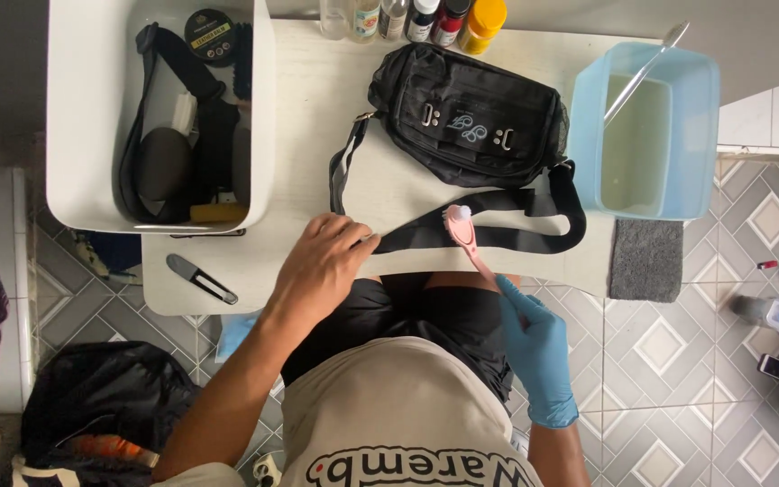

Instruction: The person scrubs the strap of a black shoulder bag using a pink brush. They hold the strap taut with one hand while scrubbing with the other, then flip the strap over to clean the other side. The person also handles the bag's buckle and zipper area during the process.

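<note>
Head view was looking straight down on a small white counter (317,117) with a black waist bag (466,113) laid near the far edge, its long black strap (498,230) looped back toward the person. The strap was pinned flat by the bare left hand (325,261), fingers spread over it and pressed down rather than curled, so nothing was actually gripped there, just held against the counter. A pink brush (463,236) was held in the right hand (529,329), which was covered by a blue glove, with the grip closed round the handle and the pale bristle head set on the strap just beside the left fingertips. To the right, a light blue tub (705,135) of cloudy water was seen touching the counter's end, with a clear stick leaned across its corner, and a grey cloth (646,260) was laid just below it. On the left a white bin (74,108) was filled with dark straps and a round tin. A row of small bottles (426,18) was lined up along the far edge, and a black folding tool (202,280) was left near the front left corner. Patterned grey floor tiles (678,361) were visible underneath.
</note>
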